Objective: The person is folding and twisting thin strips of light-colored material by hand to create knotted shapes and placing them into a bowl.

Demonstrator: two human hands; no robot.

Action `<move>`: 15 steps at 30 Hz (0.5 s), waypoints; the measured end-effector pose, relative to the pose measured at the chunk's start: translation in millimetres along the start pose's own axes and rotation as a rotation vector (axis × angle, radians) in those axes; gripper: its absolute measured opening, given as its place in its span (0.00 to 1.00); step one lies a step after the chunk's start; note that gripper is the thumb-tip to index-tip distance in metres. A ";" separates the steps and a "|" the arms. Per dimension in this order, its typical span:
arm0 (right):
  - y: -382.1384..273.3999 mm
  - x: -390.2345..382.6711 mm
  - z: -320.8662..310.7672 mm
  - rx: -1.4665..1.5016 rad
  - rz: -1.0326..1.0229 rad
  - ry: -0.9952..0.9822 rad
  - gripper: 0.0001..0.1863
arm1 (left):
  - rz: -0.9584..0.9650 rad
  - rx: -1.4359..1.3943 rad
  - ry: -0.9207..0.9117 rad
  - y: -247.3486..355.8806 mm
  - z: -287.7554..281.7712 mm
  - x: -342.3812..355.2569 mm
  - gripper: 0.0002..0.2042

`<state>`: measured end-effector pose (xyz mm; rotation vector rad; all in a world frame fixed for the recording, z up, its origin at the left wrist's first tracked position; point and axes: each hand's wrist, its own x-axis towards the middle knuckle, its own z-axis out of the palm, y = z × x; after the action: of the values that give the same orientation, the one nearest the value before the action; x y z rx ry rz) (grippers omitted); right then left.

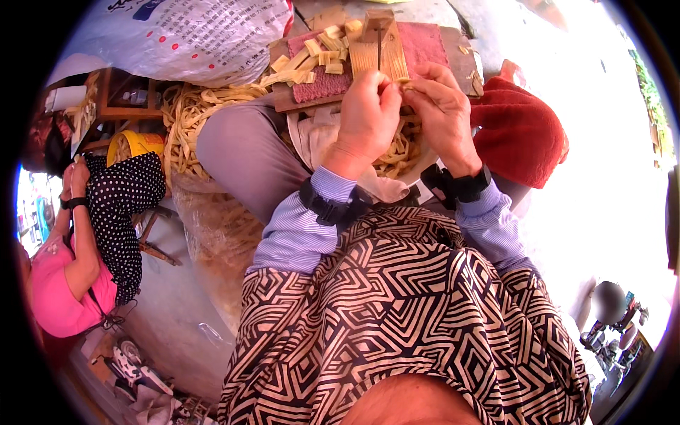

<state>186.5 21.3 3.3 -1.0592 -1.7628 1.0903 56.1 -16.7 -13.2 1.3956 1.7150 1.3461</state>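
Note:
My left hand (367,120) is closed, thumb and forefinger together at one end of a small pale yellow strip (404,81). My right hand (443,106) pinches the same strip from the other side, and the fingers hide most of it. Just beyond them stands a wooden block (364,55) with a thin dark upright piece, perhaps a blade, at its middle. It rests on a red cloth (319,88) over a board (457,42). Short cut yellow pieces (334,69) lie left of the block. Long yellow strips (407,145) fill a container beneath my wrists.
More long strips (185,131) are heaped left of my knee, beside a clear plastic bag (219,234). A large printed white sack (191,35) lies at the far left. A dark red cloth (520,131) covers my right knee. Another person in pink (67,283) sits at the left near a yellow bucket (145,144).

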 end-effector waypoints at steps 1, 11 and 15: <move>2.7 -1.9 2.2 0.019 -0.030 0.039 0.06 | -0.178 -0.245 -0.015 -6.0 5.4 -4.7 0.08; 13.8 0.0 -31.4 0.405 0.229 -0.064 0.27 | 0.004 0.165 -0.256 -2.6 -49.9 -46.6 0.06; -12.0 21.9 -39.4 -0.111 -0.068 -0.369 0.23 | 0.347 0.471 -0.154 12.6 -50.6 -29.1 0.02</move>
<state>212.1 48.7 31.1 -0.8956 -2.1558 1.2151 26.3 -62.4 11.1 2.0808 1.8150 0.9936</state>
